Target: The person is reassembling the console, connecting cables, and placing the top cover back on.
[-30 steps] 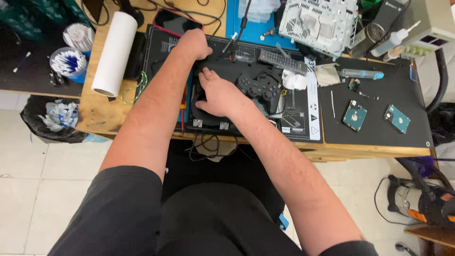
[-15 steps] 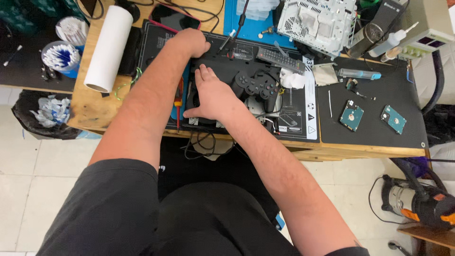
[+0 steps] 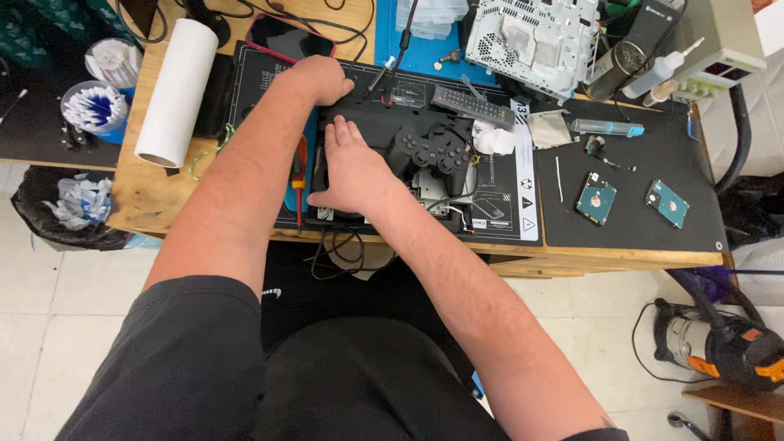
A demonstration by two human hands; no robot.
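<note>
A black console (image 3: pixel 371 131) lies flat on a black work mat (image 3: pixel 498 204) on the wooden bench. My left hand (image 3: pixel 321 79) is curled over the console's far left corner, its fingers hidden from view. My right hand (image 3: pixel 351 170) lies flat on the console's top, fingers together and thumb spread toward the near edge. A black game controller (image 3: pixel 430 151) rests on the console just right of my right hand, its cable looping beside it.
A white paper roll (image 3: pixel 175 90), a red-cased phone (image 3: pixel 287 37) and a cup of cotton swabs (image 3: pixel 96 106) sit at the left. A red screwdriver (image 3: pixel 300 175), remote (image 3: pixel 472 106), metal chassis (image 3: pixel 535 33) and two bare drives (image 3: pixel 596 198) (image 3: pixel 667 202) surround the console.
The view has shifted slightly. My right hand has slid a little left across the console, away from the controller. My left hand stays at the far corner.
</note>
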